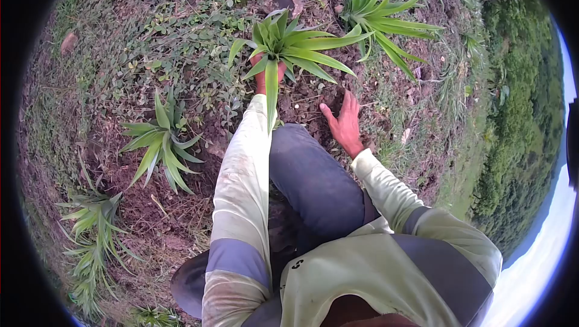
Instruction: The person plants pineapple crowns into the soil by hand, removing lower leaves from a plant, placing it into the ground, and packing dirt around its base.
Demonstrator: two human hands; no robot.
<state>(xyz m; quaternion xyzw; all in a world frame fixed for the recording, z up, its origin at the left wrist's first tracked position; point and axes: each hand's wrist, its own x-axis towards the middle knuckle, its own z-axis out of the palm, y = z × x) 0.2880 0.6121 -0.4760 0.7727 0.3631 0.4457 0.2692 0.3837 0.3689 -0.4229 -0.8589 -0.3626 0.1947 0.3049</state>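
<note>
My left hand [261, 75] is closed around the base of a young pineapple plant [278, 47]; the leaves hide most of its fingers. The plant stands with its long green leaves spread out, several of them pointing to the right. My right hand [345, 123] is open over the dark, crumbly soil [301, 101], thumb apart from the fingers and nothing in it. Whether its fingertips touch the ground I cannot tell.
Another pineapple plant [380, 16] grows up and to the right. To the left are a smaller one [161, 140] and a row of more plants [96, 224]. Low weeds [193, 1] cover the slope, with a stone [288, 4] behind the held plant. My bent knee [307, 164] is close below.
</note>
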